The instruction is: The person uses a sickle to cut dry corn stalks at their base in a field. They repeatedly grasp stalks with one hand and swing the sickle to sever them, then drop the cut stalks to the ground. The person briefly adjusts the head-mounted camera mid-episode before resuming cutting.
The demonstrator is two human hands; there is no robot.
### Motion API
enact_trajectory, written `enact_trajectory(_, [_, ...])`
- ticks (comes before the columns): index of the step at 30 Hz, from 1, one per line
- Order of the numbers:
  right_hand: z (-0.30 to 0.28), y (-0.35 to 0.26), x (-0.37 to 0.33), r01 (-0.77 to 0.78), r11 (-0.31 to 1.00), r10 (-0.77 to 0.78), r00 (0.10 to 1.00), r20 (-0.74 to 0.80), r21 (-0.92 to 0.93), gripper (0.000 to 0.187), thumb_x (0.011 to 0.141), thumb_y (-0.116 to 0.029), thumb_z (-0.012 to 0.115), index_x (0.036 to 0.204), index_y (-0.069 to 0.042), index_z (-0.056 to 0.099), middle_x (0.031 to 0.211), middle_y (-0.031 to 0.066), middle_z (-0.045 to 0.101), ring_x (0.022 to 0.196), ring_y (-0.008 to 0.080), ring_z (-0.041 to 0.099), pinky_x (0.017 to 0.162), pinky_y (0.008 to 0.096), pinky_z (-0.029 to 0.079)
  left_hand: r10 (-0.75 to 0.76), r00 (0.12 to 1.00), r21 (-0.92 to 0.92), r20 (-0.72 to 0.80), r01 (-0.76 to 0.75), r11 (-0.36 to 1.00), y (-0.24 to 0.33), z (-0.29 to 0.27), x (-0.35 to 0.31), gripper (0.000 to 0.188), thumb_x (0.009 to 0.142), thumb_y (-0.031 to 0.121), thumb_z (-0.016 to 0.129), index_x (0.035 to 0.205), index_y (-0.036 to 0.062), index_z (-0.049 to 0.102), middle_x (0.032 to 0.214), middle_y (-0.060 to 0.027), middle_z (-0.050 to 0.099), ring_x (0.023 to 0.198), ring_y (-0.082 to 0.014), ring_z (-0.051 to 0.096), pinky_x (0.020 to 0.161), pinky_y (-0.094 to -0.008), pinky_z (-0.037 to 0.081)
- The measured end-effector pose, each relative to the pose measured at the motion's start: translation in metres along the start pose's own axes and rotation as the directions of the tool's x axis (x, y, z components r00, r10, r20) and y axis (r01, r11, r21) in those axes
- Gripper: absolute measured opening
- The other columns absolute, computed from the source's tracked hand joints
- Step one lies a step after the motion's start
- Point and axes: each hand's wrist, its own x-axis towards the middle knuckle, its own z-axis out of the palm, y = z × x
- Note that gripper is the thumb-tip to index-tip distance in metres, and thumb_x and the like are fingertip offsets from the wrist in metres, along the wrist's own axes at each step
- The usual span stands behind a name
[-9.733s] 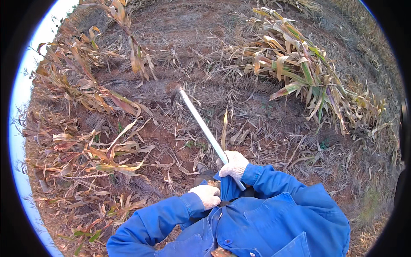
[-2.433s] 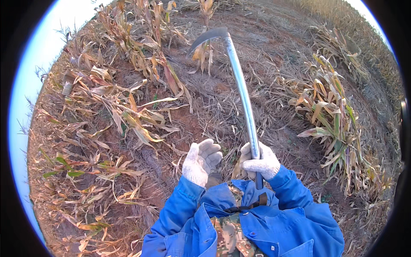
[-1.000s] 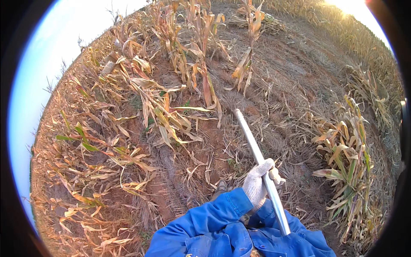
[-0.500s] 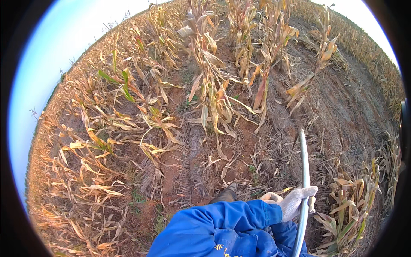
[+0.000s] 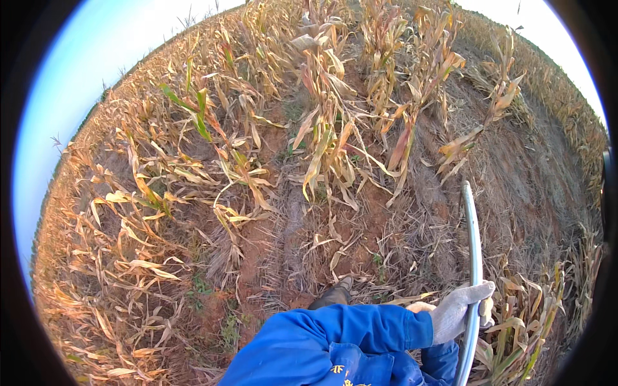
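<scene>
1. The silver pole (image 5: 475,251) stands at 4 o'clock, its top end pointing to 12.
2. The gloved left hand (image 5: 454,315) is wrapped around its lower half. The right hand (image 5: 420,307) seems to show only as a pale patch behind the left cuff; I cannot tell its state.
3. The pole looks like smooth metal: probably stiff, fairly light, slippery under bare skin, hardly fragile. Mid-shaft should balance best; the lower half should give more reach.
4. Dry maize plants (image 5: 331,122) stand at 12 o'clock, a boot (image 5: 333,294) near 6.
</scene>
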Motion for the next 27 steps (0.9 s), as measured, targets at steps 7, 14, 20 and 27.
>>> enact_trajectory(7, [-0.034,0.007,-0.033,-0.041,0.993,0.048,0.997,-0.064,0.108,0.022,0.091,-0.02,0.081,0.097,-0.001,0.07,0.089,0.0091,0.073,0.083,0.0182,0.071,0.075,0.0337,0.058,-0.14,0.988,0.059,-0.067,0.144,0.988,-0.007,-0.001,0.002,0.025,0.102,0.031,0.069,0.099,0.0113,0.056,0.072,-0.0023,0.06,0.063,-0.0168,0.06,0.071,-0.0347,0.054])
enact_trajectory(14, [-0.036,0.003,-0.028,-0.044,0.997,0.048,0.996,-0.071,0.067,0.022,0.09,-0.018,0.082,0.097,-0.001,0.07,0.09,0.0091,0.073,0.084,0.0179,0.071,0.076,0.0338,0.058,-0.242,0.963,0.016,-0.117,0.245,0.969,-0.008,-0.013,0.003,0.025,0.103,0.032,0.069,0.098,0.0117,0.055,0.072,-0.0012,0.061,0.066,-0.017,0.063,0.079,-0.0378,0.057])
enact_trajectory(20, [-0.004,-0.007,0.004,0.005,0.995,-0.007,1.0,-0.019,-0.102,0.021,0.09,-0.017,0.082,0.097,-0.001,0.07,0.09,0.0091,0.073,0.085,0.0177,0.071,0.077,0.0338,0.058,-0.191,0.975,0.012,-0.112,0.193,0.981,0.001,-0.014,0.004,0.026,0.101,0.032,0.07,0.102,0.0112,0.055,0.073,-0.0014,0.058,0.067,-0.0184,0.061,0.079,-0.0389,0.055])
enact_trajectory(27, [0.026,-0.014,0.039,0.154,0.947,-0.162,0.987,-0.007,-0.284,0.025,0.09,-0.01,0.082,0.11,0.0,0.07,0.105,0.0111,0.076,0.096,0.0166,0.072,0.086,0.0316,0.058,-0.251,0.962,-0.057,-0.106,0.246,0.968,-0.004,0.0,0.001,0.025,0.105,0.033,0.065,0.097,0.0114,0.054,0.072,-0.0009,0.057,0.066,-0.0184,0.058,0.075,-0.0343,0.051])
